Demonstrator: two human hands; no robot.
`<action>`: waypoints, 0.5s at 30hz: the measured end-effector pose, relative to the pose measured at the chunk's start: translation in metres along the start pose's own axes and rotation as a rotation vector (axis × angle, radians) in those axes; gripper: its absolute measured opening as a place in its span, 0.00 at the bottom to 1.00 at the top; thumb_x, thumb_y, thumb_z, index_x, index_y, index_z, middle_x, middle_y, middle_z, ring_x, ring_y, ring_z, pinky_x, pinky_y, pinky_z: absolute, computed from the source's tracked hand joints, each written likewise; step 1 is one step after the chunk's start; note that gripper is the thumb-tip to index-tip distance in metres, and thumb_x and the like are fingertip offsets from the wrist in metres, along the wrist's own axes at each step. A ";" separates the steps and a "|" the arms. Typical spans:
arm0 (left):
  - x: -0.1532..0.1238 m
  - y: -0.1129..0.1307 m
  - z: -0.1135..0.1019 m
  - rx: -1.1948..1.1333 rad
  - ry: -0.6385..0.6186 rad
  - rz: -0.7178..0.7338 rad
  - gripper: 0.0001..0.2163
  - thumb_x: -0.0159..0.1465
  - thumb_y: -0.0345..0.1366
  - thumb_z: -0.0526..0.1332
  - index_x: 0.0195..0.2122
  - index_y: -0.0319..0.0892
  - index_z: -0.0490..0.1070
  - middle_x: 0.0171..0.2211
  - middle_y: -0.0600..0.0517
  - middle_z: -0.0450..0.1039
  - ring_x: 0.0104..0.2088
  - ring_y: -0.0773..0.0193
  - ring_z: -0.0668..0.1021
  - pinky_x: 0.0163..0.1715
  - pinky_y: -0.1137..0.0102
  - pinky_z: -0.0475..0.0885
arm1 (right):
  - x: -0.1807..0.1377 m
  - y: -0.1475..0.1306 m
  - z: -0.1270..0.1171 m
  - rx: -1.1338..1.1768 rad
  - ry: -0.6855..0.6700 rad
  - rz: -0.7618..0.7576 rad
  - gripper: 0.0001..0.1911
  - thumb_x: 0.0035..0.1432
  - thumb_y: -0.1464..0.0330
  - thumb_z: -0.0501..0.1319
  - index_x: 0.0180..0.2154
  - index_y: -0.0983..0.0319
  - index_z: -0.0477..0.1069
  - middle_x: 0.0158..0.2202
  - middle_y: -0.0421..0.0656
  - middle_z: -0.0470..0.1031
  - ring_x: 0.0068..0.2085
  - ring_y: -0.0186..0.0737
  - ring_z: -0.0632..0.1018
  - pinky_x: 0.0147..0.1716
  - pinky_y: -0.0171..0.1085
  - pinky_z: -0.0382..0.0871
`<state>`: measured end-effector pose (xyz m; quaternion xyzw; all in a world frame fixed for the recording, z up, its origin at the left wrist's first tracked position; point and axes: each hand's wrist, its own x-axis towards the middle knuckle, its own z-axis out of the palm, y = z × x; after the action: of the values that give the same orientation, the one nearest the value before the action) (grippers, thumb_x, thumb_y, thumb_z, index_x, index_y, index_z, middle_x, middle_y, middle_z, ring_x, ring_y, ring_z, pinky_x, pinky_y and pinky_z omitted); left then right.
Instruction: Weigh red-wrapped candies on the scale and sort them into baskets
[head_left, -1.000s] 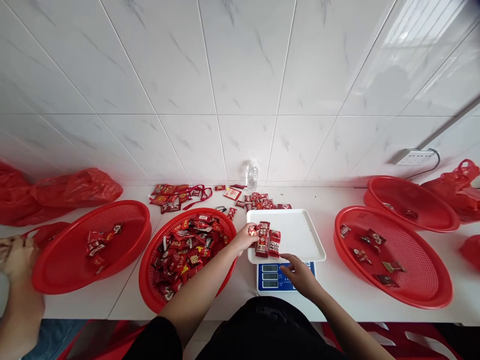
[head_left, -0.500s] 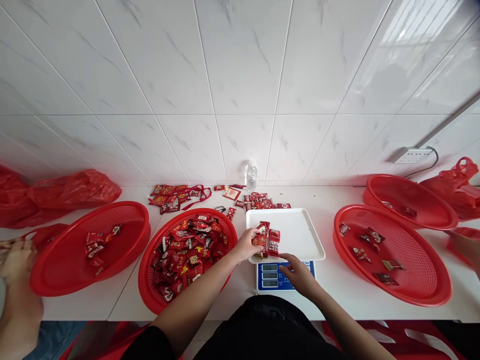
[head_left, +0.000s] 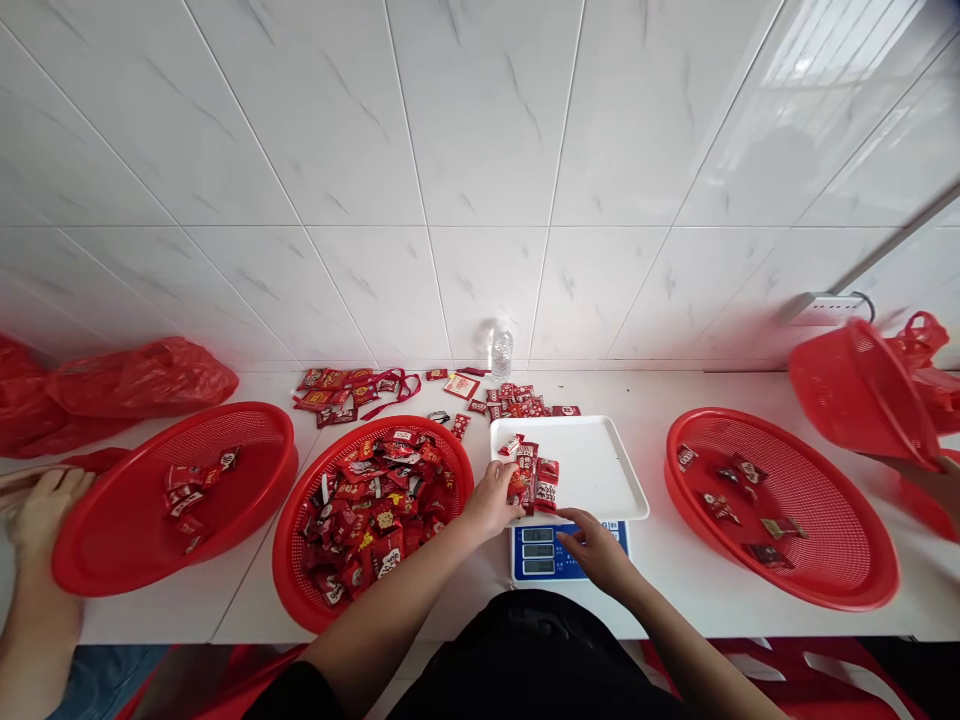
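My left hand [head_left: 491,502] is at the left side of a white weighing tray [head_left: 592,465], its fingers curled round small red snack packets [head_left: 519,484]. More red packets [head_left: 547,484] lie against these on the tray, and one with a white patch [head_left: 511,444] rests just behind my fingers. The tray sits on a scale [head_left: 570,560] with a blue panel and small displays. My right hand [head_left: 596,550] is over that panel with fingers apart, the index finger touching or close to the tray's front edge. It holds nothing.
A red basket [head_left: 285,560] full of packets stands left of the scale. Sparser baskets stand at far left [head_left: 97,560] and right [head_left: 862,590]. Loose packets [head_left: 517,402] and a clear bottle [head_left: 502,355] are behind. Other people's hands show at the left [head_left: 49,510] and right [head_left: 930,482].
A packet with a white patch now shows on the tray behind my left fingers. At the far right, another person's hand has lifted and tipped the rear red basket. My right hand has barely moved.
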<state>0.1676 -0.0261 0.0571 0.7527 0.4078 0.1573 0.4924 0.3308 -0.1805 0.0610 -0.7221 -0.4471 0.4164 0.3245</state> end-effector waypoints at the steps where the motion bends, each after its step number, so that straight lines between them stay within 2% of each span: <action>1: 0.000 0.000 0.001 -0.003 -0.018 -0.001 0.33 0.44 0.27 0.70 0.54 0.47 0.66 0.57 0.45 0.60 0.55 0.46 0.67 0.56 0.56 0.60 | 0.000 0.001 0.000 -0.007 0.003 0.003 0.21 0.57 0.59 0.53 0.51 0.56 0.68 0.55 0.46 0.68 0.39 0.41 0.78 0.37 0.39 0.73; 7: 0.001 0.001 0.013 -0.008 -0.072 0.101 0.33 0.44 0.27 0.70 0.53 0.45 0.66 0.58 0.42 0.60 0.58 0.46 0.64 0.57 0.58 0.61 | 0.002 0.004 0.003 -0.046 0.018 -0.015 0.20 0.56 0.60 0.53 0.50 0.56 0.69 0.51 0.45 0.70 0.35 0.39 0.77 0.37 0.39 0.71; 10: 0.003 0.003 0.012 -0.019 -0.060 0.119 0.28 0.49 0.30 0.68 0.53 0.45 0.66 0.59 0.43 0.59 0.54 0.50 0.68 0.52 0.60 0.66 | 0.002 0.006 0.004 -0.037 0.018 -0.024 0.20 0.56 0.60 0.54 0.50 0.57 0.69 0.51 0.46 0.70 0.35 0.39 0.77 0.38 0.40 0.71; 12: 0.005 0.003 0.001 -0.016 0.027 0.087 0.19 0.55 0.32 0.63 0.49 0.44 0.68 0.55 0.44 0.64 0.47 0.54 0.73 0.48 0.62 0.68 | 0.002 0.007 0.003 -0.028 0.016 -0.018 0.21 0.56 0.60 0.54 0.50 0.57 0.68 0.51 0.46 0.70 0.35 0.39 0.77 0.38 0.40 0.71; 15: 0.009 -0.009 -0.030 0.039 0.273 0.011 0.08 0.61 0.30 0.56 0.40 0.43 0.69 0.42 0.47 0.71 0.42 0.59 0.74 0.47 0.64 0.68 | -0.001 0.008 0.000 -0.030 0.032 0.003 0.20 0.56 0.59 0.54 0.50 0.56 0.68 0.50 0.46 0.70 0.35 0.40 0.77 0.37 0.41 0.71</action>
<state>0.1502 0.0005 0.0619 0.7358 0.4700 0.2531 0.4167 0.3333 -0.1840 0.0545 -0.7339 -0.4470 0.3985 0.3205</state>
